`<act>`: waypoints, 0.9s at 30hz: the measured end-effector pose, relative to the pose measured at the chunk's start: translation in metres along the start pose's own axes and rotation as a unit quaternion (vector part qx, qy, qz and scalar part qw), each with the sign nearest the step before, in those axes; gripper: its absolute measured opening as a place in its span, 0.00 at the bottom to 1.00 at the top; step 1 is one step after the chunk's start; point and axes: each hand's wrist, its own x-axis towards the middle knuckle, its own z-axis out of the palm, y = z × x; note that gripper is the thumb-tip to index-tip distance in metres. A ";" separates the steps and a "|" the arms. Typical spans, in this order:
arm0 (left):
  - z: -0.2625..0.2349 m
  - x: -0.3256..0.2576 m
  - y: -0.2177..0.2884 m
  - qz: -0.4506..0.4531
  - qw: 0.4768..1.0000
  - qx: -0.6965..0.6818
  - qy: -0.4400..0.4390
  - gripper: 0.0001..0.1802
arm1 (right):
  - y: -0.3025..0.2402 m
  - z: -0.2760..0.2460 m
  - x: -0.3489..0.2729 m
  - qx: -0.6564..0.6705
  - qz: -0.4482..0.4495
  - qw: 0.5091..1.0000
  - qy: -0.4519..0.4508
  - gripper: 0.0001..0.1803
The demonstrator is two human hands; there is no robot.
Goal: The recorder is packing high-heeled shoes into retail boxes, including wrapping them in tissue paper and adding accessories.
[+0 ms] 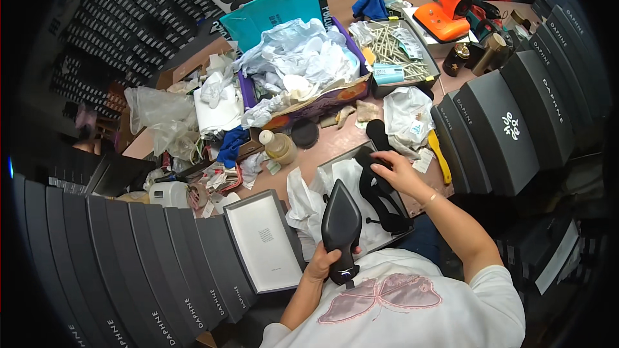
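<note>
I am seeing my left hand (320, 262) wrapping its fingers around the heel end of a black pointed shoe (341, 227), sole side up and smooth, its toe pointing away from me. My right hand (398, 174) is pressing down, fingers curled over the second black shoe (380, 194), which is lying in an open shoe box (330, 166) on crumpled white tissue paper (308, 203) (soft and creased, spilling over the box's left side). Just left of it, the grey box lid (265, 241) is lying inside-up, its white lining flat and matte.

Farther out, the brown surface (335, 140) is carrying a small squat bottle (278, 145), a round black lid (305, 133), and a yellow shoehorn (440, 155). Beyond those, a purple box (338, 98) is overflowing with rumpled pale paper, beside a tray of thin sticks (391, 48) and an orange tool (446, 9). Rows of dark, rigid shoe boxes (503, 129) are ringing the surface on both sides.
</note>
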 end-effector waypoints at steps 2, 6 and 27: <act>0.006 -0.001 -0.002 0.023 0.998 -0.059 0.021 0.50 | 0.003 0.016 0.036 0.012 -0.009 1.000 0.009 0.21; 0.003 0.003 -0.004 0.065 0.990 -0.098 0.081 0.61 | -0.008 0.071 0.150 0.065 -0.084 0.992 0.074 0.25; 0.015 0.060 0.025 -0.052 0.984 0.173 -0.013 0.23 | 0.162 -0.081 -0.031 -0.326 0.208 0.918 0.091 0.30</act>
